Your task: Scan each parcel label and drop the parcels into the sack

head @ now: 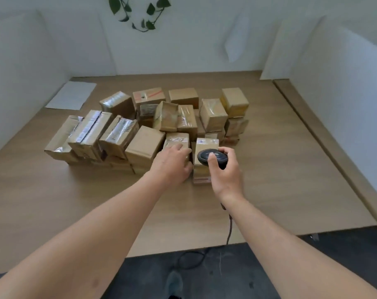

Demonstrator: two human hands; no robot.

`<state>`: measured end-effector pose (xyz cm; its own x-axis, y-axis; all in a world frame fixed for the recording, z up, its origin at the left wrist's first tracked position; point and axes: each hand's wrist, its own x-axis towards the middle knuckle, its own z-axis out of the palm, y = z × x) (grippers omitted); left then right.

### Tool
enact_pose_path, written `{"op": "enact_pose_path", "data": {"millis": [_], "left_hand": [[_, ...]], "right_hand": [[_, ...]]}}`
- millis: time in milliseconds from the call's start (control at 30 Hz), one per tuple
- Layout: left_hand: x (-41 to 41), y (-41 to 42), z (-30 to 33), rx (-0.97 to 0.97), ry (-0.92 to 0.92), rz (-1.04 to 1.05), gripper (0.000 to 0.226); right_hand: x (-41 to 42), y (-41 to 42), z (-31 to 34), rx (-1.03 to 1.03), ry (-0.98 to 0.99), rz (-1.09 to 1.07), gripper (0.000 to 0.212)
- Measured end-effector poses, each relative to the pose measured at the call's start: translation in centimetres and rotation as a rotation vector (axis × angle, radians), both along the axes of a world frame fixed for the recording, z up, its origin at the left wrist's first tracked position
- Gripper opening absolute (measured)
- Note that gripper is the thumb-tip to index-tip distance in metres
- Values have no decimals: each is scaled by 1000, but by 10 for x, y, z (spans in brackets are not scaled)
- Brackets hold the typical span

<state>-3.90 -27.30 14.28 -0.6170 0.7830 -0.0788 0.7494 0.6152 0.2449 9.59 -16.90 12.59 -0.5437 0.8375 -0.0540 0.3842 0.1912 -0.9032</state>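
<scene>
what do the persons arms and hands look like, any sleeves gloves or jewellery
Both forearms are bare as far as the frame shows: no sleeves in view. The left hand and right hand wear no gloves, and no rings, watch or wristbands are visible. No markings stand out on either arm.

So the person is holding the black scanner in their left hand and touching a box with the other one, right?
Not quite. The head view shows the black scanner in the right hand. It is the left hand that touches a box at the front of the pile.
</scene>
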Motion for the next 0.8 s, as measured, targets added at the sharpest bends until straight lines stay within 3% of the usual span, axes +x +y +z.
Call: {"op": "enact_pose_path", "data": {"millis": [333, 533, 800], "left_hand": [[-19, 95, -39, -95, -107, -13, 61], [-8, 137, -62, -103, -194, 182, 78], [27, 157, -76, -43, -212, 409, 84]], "right_hand": [[-12, 72, -35, -87, -51, -184, 27], [-8, 114, -56, -127, -84, -112, 27], [16, 162, -73, -168, -105, 62, 28]]}}
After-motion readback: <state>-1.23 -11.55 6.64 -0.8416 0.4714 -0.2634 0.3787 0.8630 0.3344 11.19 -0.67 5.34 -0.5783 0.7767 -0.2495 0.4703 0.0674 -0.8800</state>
